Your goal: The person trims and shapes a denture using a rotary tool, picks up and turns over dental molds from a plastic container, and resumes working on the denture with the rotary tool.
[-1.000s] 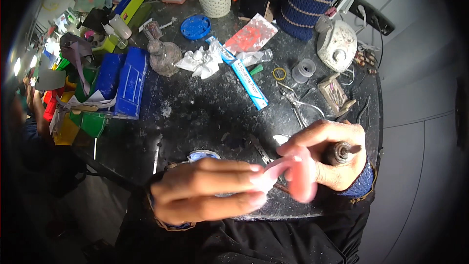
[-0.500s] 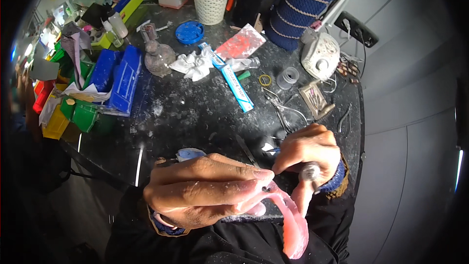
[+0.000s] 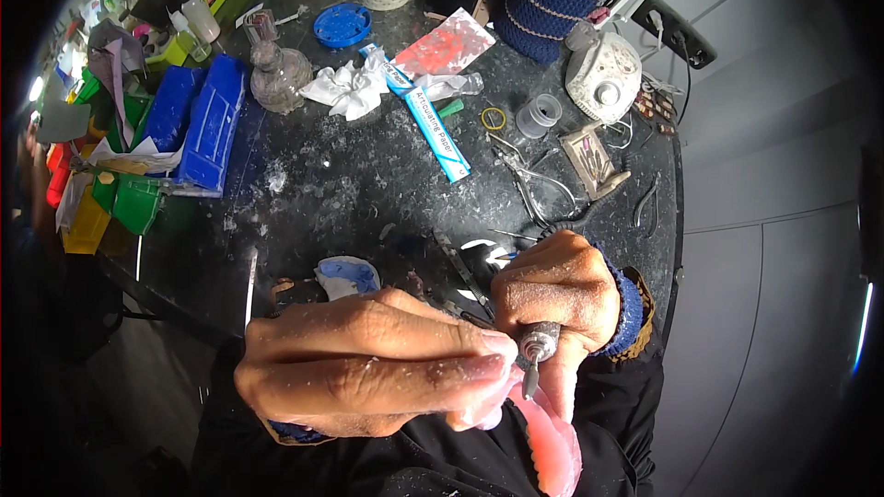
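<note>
My left hand (image 3: 359, 364) is closed on a pink denture (image 3: 552, 460), pinching its upper end between thumb and fingers. The denture's free end, with a row of teeth along one edge, hangs low over my dark clothing. My right hand (image 3: 562, 285) grips a rotary handpiece (image 3: 540, 340), most of it hidden in the fist. Its metal bur (image 3: 531, 382) points down at the denture; whether it touches I cannot tell. The right thumb lies against the back of the denture. Beyond my left hand sits a white mould with a blue inside (image 3: 348, 278).
Pliers (image 3: 527, 186) and a knife-like tool (image 3: 460, 262) lie beyond my right hand. A white control unit (image 3: 603, 78) stands back right, near a box of burs (image 3: 591, 161). Blue bins (image 3: 207, 133) fill the left. A long blue-and-white packet (image 3: 433, 129) lies mid-table.
My right hand has turned and moved left, bringing the handpiece's bur over the denture. The denture has dropped slightly. The whole view has shifted, so the table sits higher in it.
</note>
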### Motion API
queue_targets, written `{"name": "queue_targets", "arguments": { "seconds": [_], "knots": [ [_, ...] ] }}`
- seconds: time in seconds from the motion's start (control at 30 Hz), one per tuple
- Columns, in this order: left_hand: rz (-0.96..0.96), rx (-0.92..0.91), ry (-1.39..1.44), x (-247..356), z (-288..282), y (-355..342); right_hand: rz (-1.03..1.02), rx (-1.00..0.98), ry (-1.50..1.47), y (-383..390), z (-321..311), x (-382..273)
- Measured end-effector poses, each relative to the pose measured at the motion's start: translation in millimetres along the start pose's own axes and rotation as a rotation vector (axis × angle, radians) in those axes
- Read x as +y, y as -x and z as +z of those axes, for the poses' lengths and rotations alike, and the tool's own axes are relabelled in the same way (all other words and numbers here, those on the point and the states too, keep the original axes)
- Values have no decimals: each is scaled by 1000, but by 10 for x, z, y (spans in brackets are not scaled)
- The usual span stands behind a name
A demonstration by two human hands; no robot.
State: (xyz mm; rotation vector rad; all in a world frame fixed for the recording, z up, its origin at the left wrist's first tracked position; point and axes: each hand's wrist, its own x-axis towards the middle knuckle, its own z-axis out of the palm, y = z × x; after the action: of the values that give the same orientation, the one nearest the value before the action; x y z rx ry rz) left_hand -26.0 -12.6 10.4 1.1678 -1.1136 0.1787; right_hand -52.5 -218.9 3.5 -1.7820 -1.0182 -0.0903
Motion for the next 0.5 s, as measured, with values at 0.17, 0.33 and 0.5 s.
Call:
{"name": "queue_targets", "arguments": {
  "seconds": [0.17, 0.33, 0.5],
  "knots": [
    [78, 132, 94, -64, 76, 28, 10, -67, 14, -13, -35, -32],
    [46, 81, 165, -47, 81, -19, -45, -49, 76, 5, -52, -50],
    [25, 89, 141, -65, 1, 45, -92, 36, 68, -44, 32, 102]
  ]
}}
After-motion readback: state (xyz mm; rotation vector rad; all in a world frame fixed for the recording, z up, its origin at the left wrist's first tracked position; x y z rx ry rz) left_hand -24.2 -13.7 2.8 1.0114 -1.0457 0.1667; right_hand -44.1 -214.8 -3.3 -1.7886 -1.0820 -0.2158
